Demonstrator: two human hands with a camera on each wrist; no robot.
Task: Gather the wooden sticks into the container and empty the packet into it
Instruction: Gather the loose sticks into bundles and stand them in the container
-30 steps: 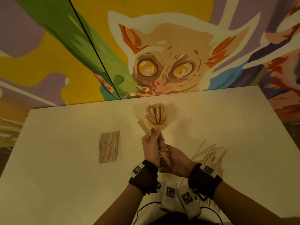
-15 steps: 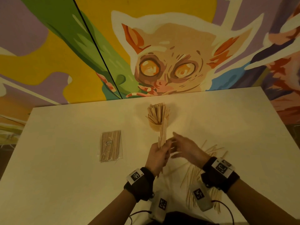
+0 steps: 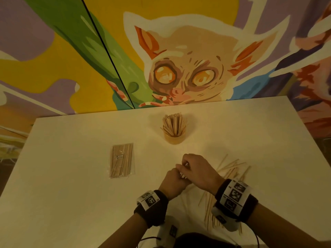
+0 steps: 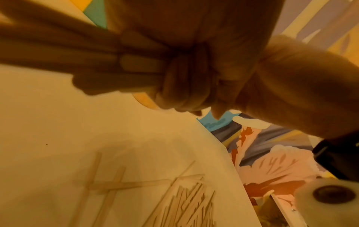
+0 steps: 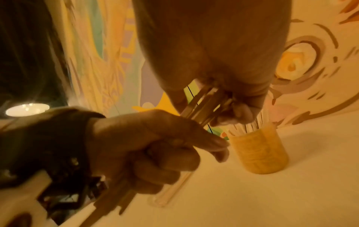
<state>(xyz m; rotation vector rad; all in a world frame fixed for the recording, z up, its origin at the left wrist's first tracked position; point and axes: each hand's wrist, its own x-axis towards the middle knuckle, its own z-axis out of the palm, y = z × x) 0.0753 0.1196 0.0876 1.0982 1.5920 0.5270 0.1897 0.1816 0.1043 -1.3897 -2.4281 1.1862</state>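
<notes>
A tan cup-shaped container (image 3: 174,139) stands at the back middle of the white table (image 3: 71,203), packed with upright wooden sticks (image 3: 173,123). In front of it, my left hand (image 3: 173,179) grips a bundle of sticks (image 4: 116,64) in its fist. My right hand (image 3: 198,169) lies over the top of the bundle and pinches the stick ends (image 5: 202,104). Loose sticks (image 3: 231,169) lie scattered on the table to the right of and under my right wrist. The clear packet of sticks (image 3: 121,160) lies flat to the left, untouched.
A painted mural wall (image 3: 179,59) rises right behind the table's far edge. The table's right edge (image 4: 229,153) runs close to the loose stick pile (image 4: 184,199). The container (image 5: 258,151) stands a short way beyond both hands.
My left hand pulled the bundle back from the container toward me and lowered it. My right hand, spread open beside the bundle half a second ago, has closed over its top.
</notes>
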